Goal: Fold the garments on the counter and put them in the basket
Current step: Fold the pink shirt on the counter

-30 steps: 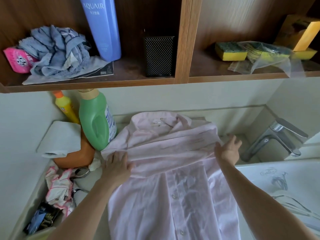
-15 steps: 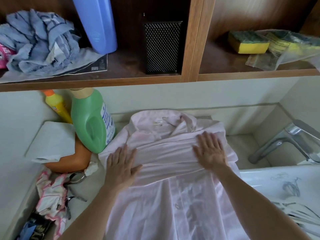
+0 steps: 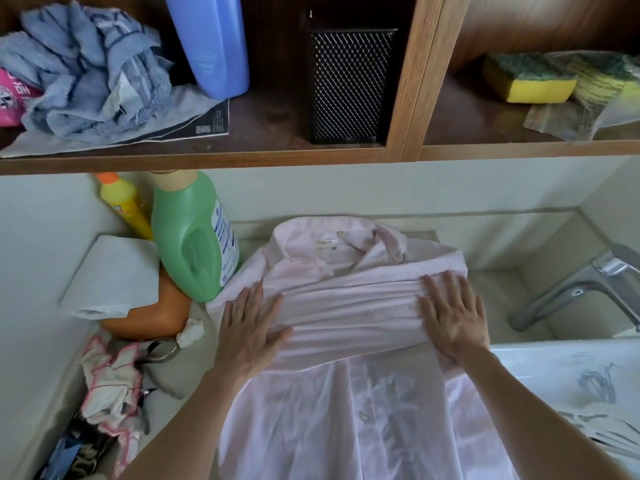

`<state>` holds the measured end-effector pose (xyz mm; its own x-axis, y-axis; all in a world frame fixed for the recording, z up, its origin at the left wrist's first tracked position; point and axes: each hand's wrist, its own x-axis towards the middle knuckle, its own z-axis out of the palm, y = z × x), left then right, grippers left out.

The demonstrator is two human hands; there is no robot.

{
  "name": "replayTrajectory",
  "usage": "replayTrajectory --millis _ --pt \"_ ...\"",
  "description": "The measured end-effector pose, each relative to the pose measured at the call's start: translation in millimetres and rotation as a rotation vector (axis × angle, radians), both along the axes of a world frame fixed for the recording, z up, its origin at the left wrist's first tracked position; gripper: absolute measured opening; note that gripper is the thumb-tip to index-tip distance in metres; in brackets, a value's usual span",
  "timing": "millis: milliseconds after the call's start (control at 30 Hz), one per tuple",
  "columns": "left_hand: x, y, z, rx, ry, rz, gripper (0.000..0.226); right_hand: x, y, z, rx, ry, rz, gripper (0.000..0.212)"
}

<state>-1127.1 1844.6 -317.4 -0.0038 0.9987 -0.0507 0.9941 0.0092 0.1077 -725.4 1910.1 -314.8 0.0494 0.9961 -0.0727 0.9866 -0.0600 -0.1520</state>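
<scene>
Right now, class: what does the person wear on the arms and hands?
Nothing shows. The left hand and the right hand are bare, without gloves. Both forearms are uncovered to the picture's lower edge: no sleeve, watch or bracelet in view.
</scene>
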Motion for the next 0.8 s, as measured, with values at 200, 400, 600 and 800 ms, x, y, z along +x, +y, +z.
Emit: replayTrajectory --millis 200,400,600,800 --pt "9.9 3.8 1.1 -0.029 0.023 0.053 0.091 3.2 8.5 5.4 -0.059 -0.016 0.016 0.062" --pt "27.0 60.3 53.9 0.087 -0.445 0.286 0.047 -7.3 49.2 28.4 0.299 0.127 0.016 0.050" --pt "29.8 141.1 82.3 0.071 -0.672 0.458 0.053 -59.8 131.1 66.4 0.110 0.315 0.122 0.051" --pt "30.9 166.2 84.4 -0.081 -0.660 0.512 0.048 -78.3 162.0 68.6 -0.031 0.185 0.146 0.043"
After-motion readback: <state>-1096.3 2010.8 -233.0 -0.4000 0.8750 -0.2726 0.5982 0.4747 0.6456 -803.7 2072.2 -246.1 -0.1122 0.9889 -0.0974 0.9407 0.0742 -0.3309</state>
